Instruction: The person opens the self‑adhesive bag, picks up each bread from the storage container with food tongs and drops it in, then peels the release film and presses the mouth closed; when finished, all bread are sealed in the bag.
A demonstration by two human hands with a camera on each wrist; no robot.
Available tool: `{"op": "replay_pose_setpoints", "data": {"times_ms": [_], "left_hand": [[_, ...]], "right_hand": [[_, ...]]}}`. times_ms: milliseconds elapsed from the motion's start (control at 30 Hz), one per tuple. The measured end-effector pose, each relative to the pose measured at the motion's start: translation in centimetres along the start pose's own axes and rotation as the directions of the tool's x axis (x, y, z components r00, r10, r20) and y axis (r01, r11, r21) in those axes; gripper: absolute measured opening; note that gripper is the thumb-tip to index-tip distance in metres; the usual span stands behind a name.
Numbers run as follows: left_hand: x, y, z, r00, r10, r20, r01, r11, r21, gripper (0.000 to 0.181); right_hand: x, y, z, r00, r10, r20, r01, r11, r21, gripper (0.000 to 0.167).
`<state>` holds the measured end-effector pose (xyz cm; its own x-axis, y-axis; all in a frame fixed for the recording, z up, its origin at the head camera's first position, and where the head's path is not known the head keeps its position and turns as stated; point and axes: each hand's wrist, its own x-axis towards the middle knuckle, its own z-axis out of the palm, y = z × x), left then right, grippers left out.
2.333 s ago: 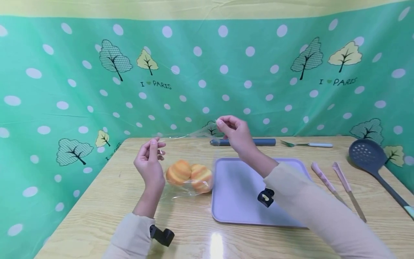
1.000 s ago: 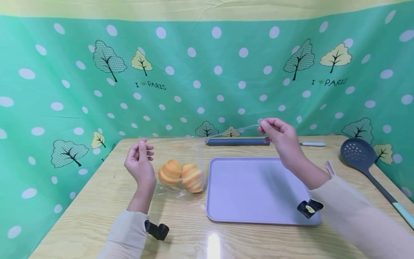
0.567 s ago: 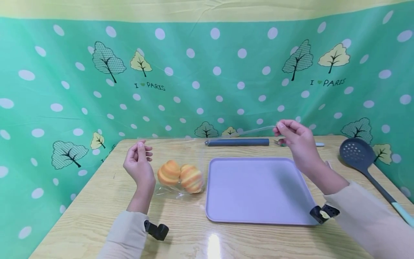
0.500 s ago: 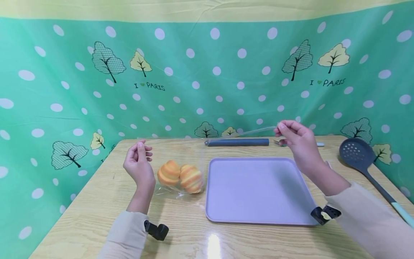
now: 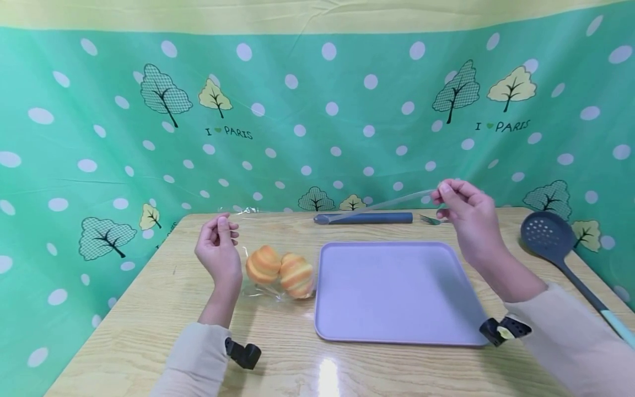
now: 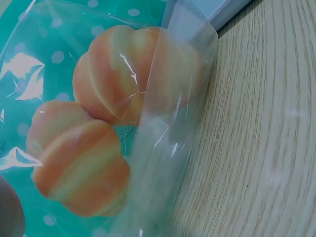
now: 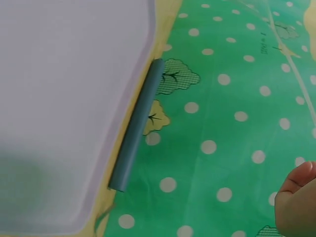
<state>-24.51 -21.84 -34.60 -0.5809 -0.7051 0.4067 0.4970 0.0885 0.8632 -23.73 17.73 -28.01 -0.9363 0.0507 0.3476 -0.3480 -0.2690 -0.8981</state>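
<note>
In the head view my left hand (image 5: 220, 253) pinches the upper edge of a clear plastic bag (image 6: 163, 153) between thumb and fingers. Two striped orange-yellow buns (image 5: 263, 264) lie side by side inside it, close up in the left wrist view. Out to the right, my right hand (image 5: 473, 226) pinches the end of a long clear strip (image 5: 382, 204), stretched slantwise from near the bag's top right. Whether the strip's far end still joins the bag, I cannot tell. Part of my right hand also shows at the right wrist view's lower right edge.
A lilac tray (image 5: 397, 292) lies right of the bag. Behind it are a dark blue rod (image 5: 377, 218) and a fork (image 5: 430, 220), partly covered by my right hand. A slotted skimmer (image 5: 548, 237) lies at the far right. A dotted green cloth (image 5: 367, 110) hangs behind the table.
My right hand has travelled far to the right, drawing the strip out from the bag's top. Since half a second ago, the strip's left part has sagged and the bag's top edge has crumpled.
</note>
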Motion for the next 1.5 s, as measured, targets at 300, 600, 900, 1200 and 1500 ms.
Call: {"op": "replay_pose_setpoints", "data": {"times_ms": [300,600,900,1200,1500], "left_hand": [[0.0,-0.1,0.0,1.000,0.004,-0.011,-0.004,1.000,0.000,0.019],[0.4,-0.6,-0.4,1.000,0.000,-0.003,0.000,0.999,-0.054,0.019],[0.8,-0.4,-0.1,0.999,-0.028,0.045,0.030,0.999,-0.036,0.020],[1.1,-0.4,-0.2,0.998,-0.059,0.035,0.060,0.998,-0.023,0.017],[1.2,-0.4,-0.3,0.996,-0.066,0.057,0.067,0.998,-0.018,0.024]], "right_hand": [[0.8,-1.7,0.5,0.995,-0.092,-0.034,0.094,0.993,0.067,0.011],[-0.4,-2.5,0.2,0.996,-0.038,0.077,0.043,0.997,-0.067,0.010],[-2.9,-3.5,1.6,0.966,0.024,0.259,0.046,0.964,-0.262,0.011],[-5.9,-3.5,4.4,0.810,0.251,0.530,-0.036,0.924,-0.381,0.016],[-7.7,-2.2,7.2,0.678,0.313,0.666,-0.166,0.947,-0.276,0.020]]}}
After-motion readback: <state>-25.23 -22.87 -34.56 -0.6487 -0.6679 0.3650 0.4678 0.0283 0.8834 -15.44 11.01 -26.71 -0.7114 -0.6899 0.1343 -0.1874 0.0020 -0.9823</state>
